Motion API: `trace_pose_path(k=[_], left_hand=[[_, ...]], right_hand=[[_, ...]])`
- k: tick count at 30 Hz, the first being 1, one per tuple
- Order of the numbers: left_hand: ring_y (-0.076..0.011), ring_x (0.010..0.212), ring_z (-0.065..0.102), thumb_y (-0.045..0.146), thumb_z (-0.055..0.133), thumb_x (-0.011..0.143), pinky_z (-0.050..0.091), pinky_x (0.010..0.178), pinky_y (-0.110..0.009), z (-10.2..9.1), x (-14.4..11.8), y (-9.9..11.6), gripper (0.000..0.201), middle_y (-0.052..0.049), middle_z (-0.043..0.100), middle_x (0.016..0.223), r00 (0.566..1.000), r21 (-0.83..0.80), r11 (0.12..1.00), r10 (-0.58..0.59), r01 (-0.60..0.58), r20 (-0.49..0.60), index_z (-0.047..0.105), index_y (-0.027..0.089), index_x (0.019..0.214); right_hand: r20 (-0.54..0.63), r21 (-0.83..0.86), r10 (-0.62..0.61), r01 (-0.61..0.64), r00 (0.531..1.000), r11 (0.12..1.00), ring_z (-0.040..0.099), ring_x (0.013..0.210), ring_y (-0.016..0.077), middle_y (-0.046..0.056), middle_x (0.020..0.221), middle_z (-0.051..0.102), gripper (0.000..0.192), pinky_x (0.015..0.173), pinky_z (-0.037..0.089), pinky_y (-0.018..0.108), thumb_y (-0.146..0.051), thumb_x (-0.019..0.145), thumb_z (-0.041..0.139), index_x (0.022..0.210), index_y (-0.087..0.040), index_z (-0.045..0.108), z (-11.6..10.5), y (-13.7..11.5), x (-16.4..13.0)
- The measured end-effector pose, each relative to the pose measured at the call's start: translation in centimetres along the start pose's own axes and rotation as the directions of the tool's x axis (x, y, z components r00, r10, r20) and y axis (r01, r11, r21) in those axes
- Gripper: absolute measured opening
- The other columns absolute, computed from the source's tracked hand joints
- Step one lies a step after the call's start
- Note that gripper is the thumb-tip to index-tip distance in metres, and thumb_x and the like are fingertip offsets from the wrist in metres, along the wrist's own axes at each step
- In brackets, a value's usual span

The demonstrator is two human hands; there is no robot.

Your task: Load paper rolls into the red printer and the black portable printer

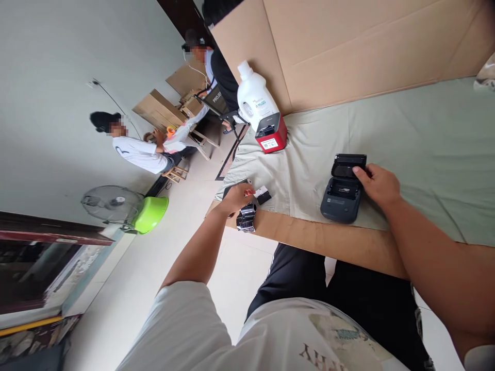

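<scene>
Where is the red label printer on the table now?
In the head view, the red label printer stands at the far left of the cloth-covered table, touching the white bottle behind it, well beyond the left hand.

Label print on white bottle unreadable.

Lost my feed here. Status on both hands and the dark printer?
Right hand on the open dark printer. Left hand pinching a shiny roll at the table edge. Nothing between them.
</scene>
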State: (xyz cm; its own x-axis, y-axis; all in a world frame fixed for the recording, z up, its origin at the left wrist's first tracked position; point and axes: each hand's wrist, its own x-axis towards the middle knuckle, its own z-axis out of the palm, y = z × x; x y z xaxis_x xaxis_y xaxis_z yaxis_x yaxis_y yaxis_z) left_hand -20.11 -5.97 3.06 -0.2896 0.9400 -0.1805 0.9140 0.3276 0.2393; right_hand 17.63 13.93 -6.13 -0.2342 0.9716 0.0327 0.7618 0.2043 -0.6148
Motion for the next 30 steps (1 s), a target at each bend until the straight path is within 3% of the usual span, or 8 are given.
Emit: trace_pose_path(k=[5, 9, 12, 16, 20, 23, 25, 30], left_hand=[[-0.0295, 0.105, 0.061, 0.013, 0.062, 0.070, 0.049, 0.094, -0.040, 0.6, -1.9, 0.0, 0.032, -0.009, 0.065, 0.099, 0.992, 0.328, 0.942, 0.032, -0.071, 0.122, 0.074, 0.021, 0.098], [-0.0333, 0.114, 0.056, 0.009, 0.064, 0.069, 0.046, 0.099, -0.043, 1.4, -2.8, 1.3, 0.034, -0.013, 0.062, 0.107, 0.991, 0.405, 0.914, -0.022, -0.033, 0.131, 0.074, 0.019, 0.100], [-0.0314, 0.113, 0.056, 0.014, 0.068, 0.068, 0.045, 0.099, -0.042, 0.9, -3.7, 3.4, 0.026, -0.011, 0.064, 0.107, 0.965, 0.233, 0.961, 0.092, -0.151, 0.244, 0.073, 0.019, 0.093], [-0.0233, 0.100, 0.062, 0.027, 0.071, 0.073, 0.048, 0.092, -0.035, -0.1, -3.7, 7.7, 0.030, -0.004, 0.068, 0.104, 0.851, -0.228, 0.941, 0.325, -0.248, 0.413, 0.069, 0.021, 0.102], [-0.0195, 0.097, 0.063, 0.030, 0.069, 0.081, 0.048, 0.091, -0.032, 0.8, -1.0, 13.7, 0.032, -0.006, 0.069, 0.104, 0.814, -0.512, 0.769, 0.543, -0.384, 0.206, 0.066, 0.019, 0.110], [-0.0199, 0.101, 0.063, 0.023, 0.066, 0.084, 0.049, 0.094, -0.034, 2.7, 2.4, 18.3, 0.029, -0.009, 0.068, 0.112, 0.765, -0.533, 0.640, 0.643, -0.554, -0.023, 0.066, 0.019, 0.113], [-0.0217, 0.107, 0.063, 0.016, 0.065, 0.082, 0.049, 0.098, -0.037, 4.2, 4.4, 20.8, 0.030, -0.010, 0.066, 0.115, 0.743, -0.451, 0.642, 0.666, -0.620, -0.074, 0.068, 0.020, 0.112], [-0.0264, 0.109, 0.065, 0.012, 0.066, 0.079, 0.047, 0.104, -0.045, 6.5, 6.7, 23.2, 0.034, -0.009, 0.067, 0.116, 0.787, -0.147, 0.783, 0.615, -0.605, 0.036, 0.068, 0.021, 0.113]], right_hand=[[0.008, -0.003, 0.018, -0.018, 1.000, 1.000, 0.053, 0.069, 0.0215, 0.008, 0.076, 0.064, 0.051, 0.057, 0.029, 0.032, -0.068, 0.091, 0.038, 0.077, -0.023, 0.058, -0.2, -0.4, -0.2], [0.006, 0.010, 0.019, -0.019, 1.000, 1.000, 0.057, 0.073, 0.0233, 0.008, 0.079, 0.066, 0.048, 0.058, 0.030, 0.032, -0.065, 0.092, 0.040, 0.082, -0.023, 0.061, -0.2, -0.4, -0.2], [0.007, 0.015, 0.015, -0.015, 1.000, 1.000, 0.059, 0.076, 0.0243, 0.009, 0.081, 0.068, 0.049, 0.059, 0.030, 0.031, -0.064, 0.092, 0.040, 0.087, -0.022, 0.064, -0.1, -0.4, -0.2], [0.015, 0.026, 0.019, -0.020, 1.000, 0.999, 0.060, 0.077, 0.0224, 0.008, 0.085, 0.070, 0.048, 0.058, 0.029, 0.029, -0.062, 0.093, 0.041, 0.092, -0.021, 0.066, 0.0, -0.6, -0.3], [0.038, 0.041, 0.020, -0.022, 0.999, 0.999, 0.061, 0.078, 0.0207, 0.007, 0.088, 0.072, 0.044, 0.058, 0.028, 0.028, -0.057, 0.095, 0.041, 0.095, -0.022, 0.067, -0.1, -0.7, -0.4], [0.040, 0.055, 0.004, -0.006, 0.999, 0.998, 0.062, 0.079, 0.0207, 0.006, 0.088, 0.073, 0.043, 0.058, 0.029, 0.028, -0.056, 0.096, 0.040, 0.095, -0.022, 0.067, -0.3, -0.6, -0.4], [0.055, 0.065, -0.007, 0.004, 0.998, 0.998, 0.063, 0.079, 0.0206, 0.006, 0.088, 0.073, 0.044, 0.058, 0.030, 0.028, -0.056, 0.097, 0.039, 0.095, -0.022, 0.067, -0.4, -0.6, -0.4], [0.058, 0.062, -0.008, 0.004, 0.998, 0.998, 0.064, 0.079, 0.0207, 0.005, 0.089, 0.074, 0.043, 0.058, 0.032, 0.028, -0.056, 0.096, 0.039, 0.095, -0.024, 0.068, -0.6, -0.8, -0.4]])
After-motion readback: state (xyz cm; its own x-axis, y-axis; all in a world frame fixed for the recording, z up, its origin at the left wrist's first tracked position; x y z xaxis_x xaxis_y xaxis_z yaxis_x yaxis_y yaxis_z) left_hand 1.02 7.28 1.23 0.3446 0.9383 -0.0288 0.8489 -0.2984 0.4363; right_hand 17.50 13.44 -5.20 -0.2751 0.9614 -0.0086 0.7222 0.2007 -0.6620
